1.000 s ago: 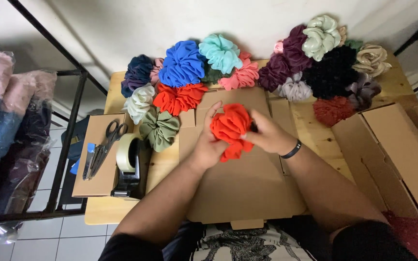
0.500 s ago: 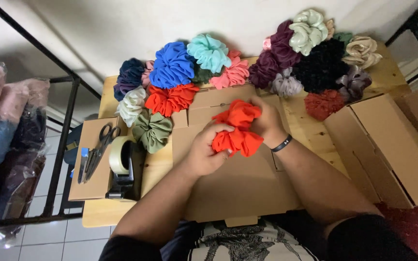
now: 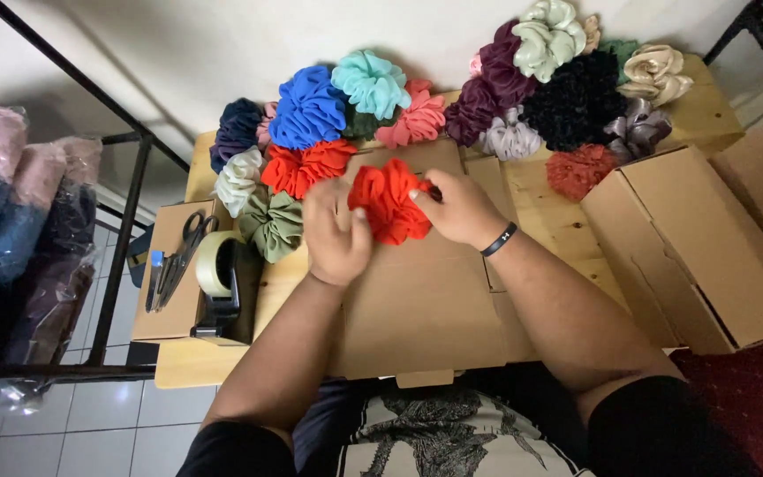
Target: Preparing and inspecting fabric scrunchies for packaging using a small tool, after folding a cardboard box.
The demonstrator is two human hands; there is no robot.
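Observation:
A bright red fabric scrunchie [image 3: 389, 200] is held between both my hands above a flat cardboard box [image 3: 426, 300] lying on the wooden table [image 3: 540, 208]. My left hand [image 3: 336, 234] grips its left side with the fingers curled over the cloth. My right hand [image 3: 452, 205] pinches its right edge; a black band sits on that wrist. Behind the hands lies a row of scrunchies: another red one [image 3: 306, 166], blue [image 3: 308, 106], teal [image 3: 371, 81], pink [image 3: 412, 117], olive green [image 3: 273, 223].
Further right are dark purple [image 3: 487, 84], black [image 3: 576, 102], pale green [image 3: 547, 31] and rust-red [image 3: 580, 170] scrunchies. A tape dispenser [image 3: 218, 278] and scissors [image 3: 178, 252] sit on a small box at left. Open cardboard boxes [image 3: 691, 247] stand at right. Bagged fabric fills a metal rack [image 3: 125, 221].
The red scrunchie was stretched into two bunches between my hands half a second ago; now it is gathered into one bundle. The view has shifted slightly.

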